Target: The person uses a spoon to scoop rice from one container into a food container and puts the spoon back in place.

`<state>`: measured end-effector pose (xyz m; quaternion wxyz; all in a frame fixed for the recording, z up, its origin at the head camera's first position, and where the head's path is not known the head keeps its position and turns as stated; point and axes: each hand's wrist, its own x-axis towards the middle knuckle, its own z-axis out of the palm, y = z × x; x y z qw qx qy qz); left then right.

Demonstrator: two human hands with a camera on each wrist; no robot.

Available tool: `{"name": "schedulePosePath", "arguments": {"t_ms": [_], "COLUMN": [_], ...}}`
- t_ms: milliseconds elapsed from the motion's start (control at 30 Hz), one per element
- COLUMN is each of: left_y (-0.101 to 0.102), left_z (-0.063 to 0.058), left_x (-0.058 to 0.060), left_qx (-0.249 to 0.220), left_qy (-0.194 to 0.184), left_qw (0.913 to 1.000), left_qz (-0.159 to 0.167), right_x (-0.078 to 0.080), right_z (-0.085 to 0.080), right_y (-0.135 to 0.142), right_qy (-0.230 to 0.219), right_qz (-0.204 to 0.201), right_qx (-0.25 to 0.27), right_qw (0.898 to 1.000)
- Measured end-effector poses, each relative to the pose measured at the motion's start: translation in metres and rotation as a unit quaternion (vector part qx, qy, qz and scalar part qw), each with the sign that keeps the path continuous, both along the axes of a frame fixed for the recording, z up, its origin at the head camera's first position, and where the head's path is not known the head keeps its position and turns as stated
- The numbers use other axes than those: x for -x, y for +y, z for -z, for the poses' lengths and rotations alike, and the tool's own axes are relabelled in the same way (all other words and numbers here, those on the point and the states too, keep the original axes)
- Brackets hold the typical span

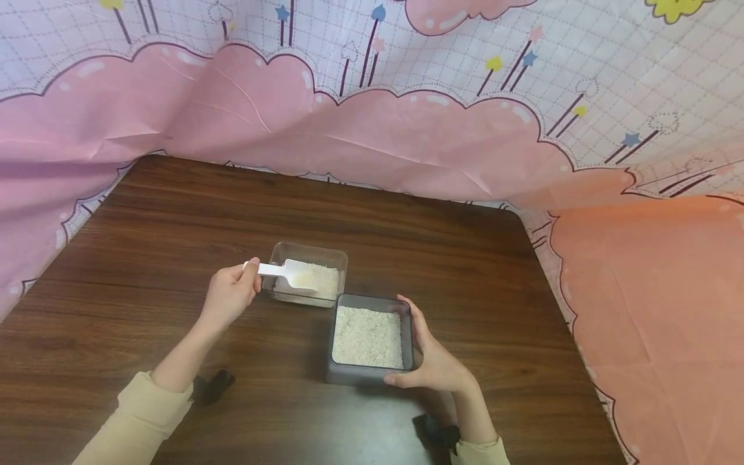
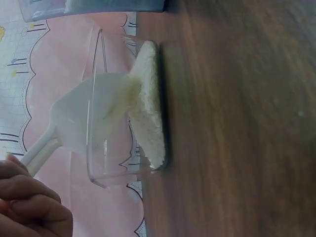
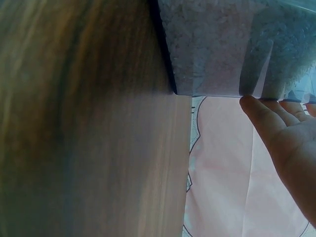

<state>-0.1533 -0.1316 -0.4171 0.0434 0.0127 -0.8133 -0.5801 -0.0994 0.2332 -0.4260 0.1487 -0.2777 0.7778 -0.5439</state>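
Observation:
My left hand (image 1: pixel 232 290) pinches the handle of a white plastic scoop (image 1: pixel 299 276). The scoop's blade dips into a clear rectangular container (image 1: pixel 343 258) with a shallow layer of white rice (image 1: pixel 325 281). In the left wrist view, the blade's tip meets the rice (image 2: pixel 148 106), which slopes up along the container's floor. To the right stands a square grey see-through container (image 1: pixel 357 373), filled much higher with rice (image 1: pixel 369 336). My right hand (image 1: pixel 433 361) grips that container from the right, thumb at its near side and fingers along the right side.
Both containers stand close together on a dark brown wooden table (image 1: pixel 279 400). Behind it and at the sides hangs a patterned pink and white cloth (image 1: pixel 372 139). Dark straps (image 1: pixel 214 386) show at both wrists.

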Motion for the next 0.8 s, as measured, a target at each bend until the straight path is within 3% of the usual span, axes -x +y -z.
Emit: {"name": "schedulePosePath", "arguments": {"t_ms": [267,400,500,600,667,700,733,767,800], "left_y": [0.008,0.01,0.011,0.009,0.007,0.006,0.005,0.004,0.004], "left_z": [-0.007,-0.013,-0.021,-0.03,-0.037,-0.04,-0.043,-0.047,-0.05], "left_x": [-0.002,-0.004,-0.007,-0.01,-0.012,-0.013,-0.014,-0.016,-0.018], "left_qx": [0.094,0.139,0.191,0.241,0.256,0.251,0.234,0.206,0.168], "left_qy": [0.088,0.157,0.211,0.274,0.319,0.335,0.345,0.347,0.336], "left_qw": [0.9913,0.9774,0.9585,0.9312,0.9125,0.9081,0.9085,0.9143,0.9258], "left_qz": [-0.029,-0.026,-0.011,-0.002,-0.01,-0.019,-0.028,-0.038,-0.043], "right_x": [-0.001,-0.001,-0.001,-0.001,-0.001,-0.001,-0.001,-0.001,-0.001], "right_z": [0.0,0.002,0.001,0.001,0.0,0.0,0.001,0.001,0.001], "right_y": [0.0,0.001,0.001,0.001,0.001,0.001,0.001,0.001,0.001], "right_qy": [0.003,0.001,-0.003,-0.004,-0.007,-0.007,-0.007,-0.005,-0.008], "right_qz": [0.005,0.005,0.006,0.006,0.006,0.007,0.007,0.006,0.007], "right_qx": [-0.001,-0.001,0.0,0.002,0.003,0.002,0.002,0.002,0.002], "right_qw": [1.0,1.0,1.0,1.0,1.0,1.0,1.0,1.0,1.0]}}
